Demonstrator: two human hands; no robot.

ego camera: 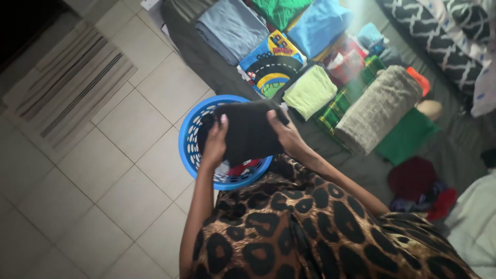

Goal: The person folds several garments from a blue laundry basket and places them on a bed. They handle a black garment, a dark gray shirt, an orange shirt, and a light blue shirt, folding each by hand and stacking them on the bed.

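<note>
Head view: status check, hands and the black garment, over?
Left hand and right hand both grip the folded black garment. Garment held above blue laundry basket. Folded clothes lie on the bed beyond, nothing in the way.

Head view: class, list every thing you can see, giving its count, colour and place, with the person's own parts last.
Folded garment: one, black, held over the basket.
Laundry basket: one, blue, on the tiled floor beside the bed.
Folded clothes: several; grey-blue, green, blue, pale green, tartan; laid in rows on the bed.
Rolled towel: one, beige, on the bed.
Striped mat: one, grey and cream, on the floor.
Left hand: grips the garment's left edge.
Right hand: grips its right edge.
</note>
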